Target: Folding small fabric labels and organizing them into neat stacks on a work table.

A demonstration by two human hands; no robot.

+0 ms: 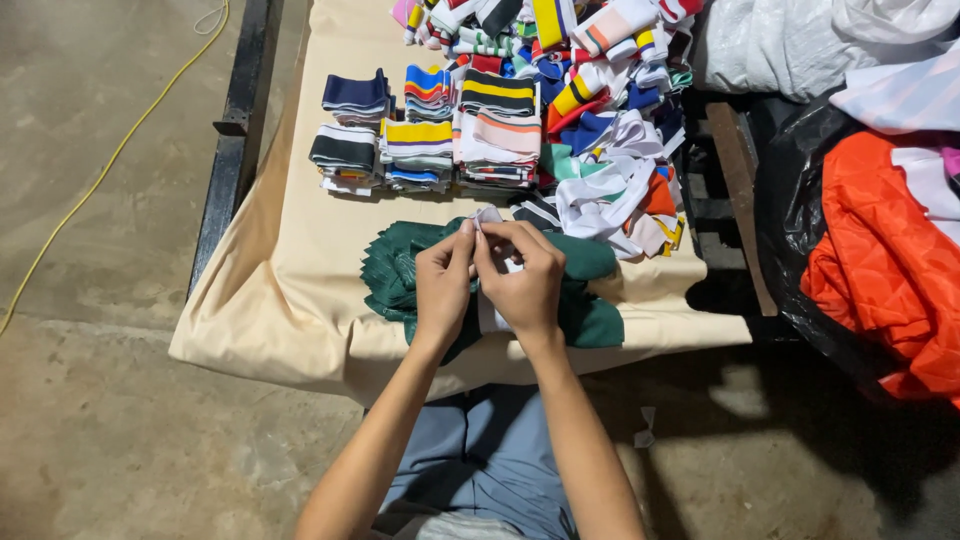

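Two bare hands were in view, pressed close together over the near edge of the table (300, 250). The left hand (442, 285) and the right hand (525, 285) each had fingertips pinched shut on one small white fabric strip (489, 216), held up between them just above a green garment (395, 270). That green piece lay bunched on the cream cloth covering the table, directly under both hands, with a white band showing beneath the right wrist.

Behind it, five neat stacks of folded striped bands (430, 130) could be counted: two at the left, two in the middle, one taller at the right. Just beside them, a loose heap of coloured bands (600, 120) sprawled, too tangled to count. One orange quilted cloth (880, 260) sat in a black bag at the right. One yellow cable (110, 160) ran across the concrete floor.
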